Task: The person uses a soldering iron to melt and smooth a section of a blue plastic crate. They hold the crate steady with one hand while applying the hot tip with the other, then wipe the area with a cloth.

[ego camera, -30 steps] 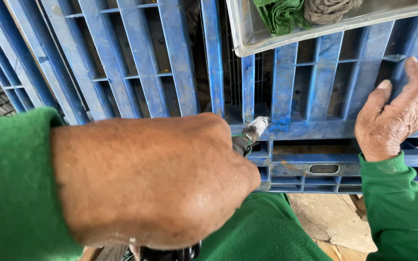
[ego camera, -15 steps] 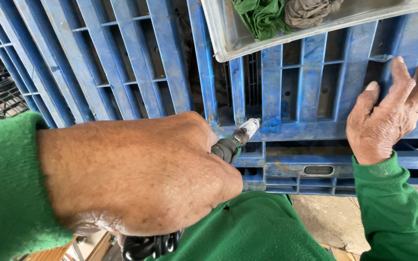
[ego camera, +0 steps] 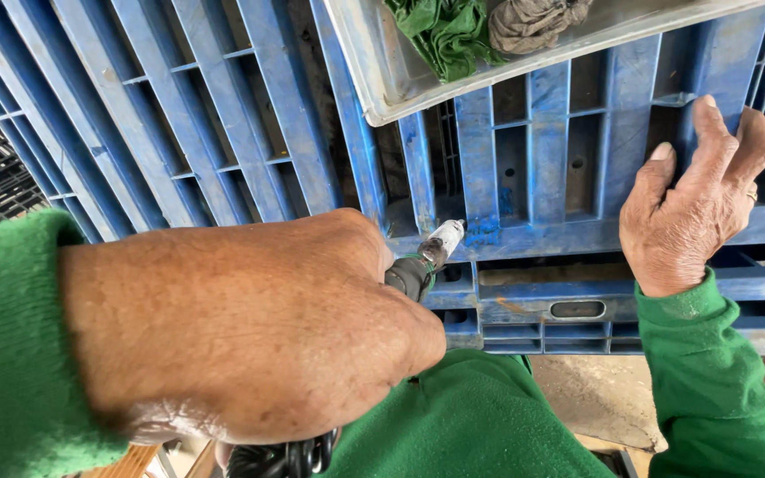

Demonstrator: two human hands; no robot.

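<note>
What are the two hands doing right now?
Left hand: closed around a dark-handled tool, tip at the blue plastic pallet.
Right hand: open, holding nothing, resting on the pallet.

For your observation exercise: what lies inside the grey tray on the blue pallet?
Inside the grey tray lie a green cloth and a brownish rag. The picture's top edge hides the rest.

Your head camera, the only view, looks steeply down from just above your arms onto a blue plastic pallet (ego camera: 223,115) that fills the upper frame. It sits so near that your left hand (ego camera: 250,327) bulks across the foreground, while your right hand (ego camera: 692,204) rests on the pallet's near edge at right.
</note>
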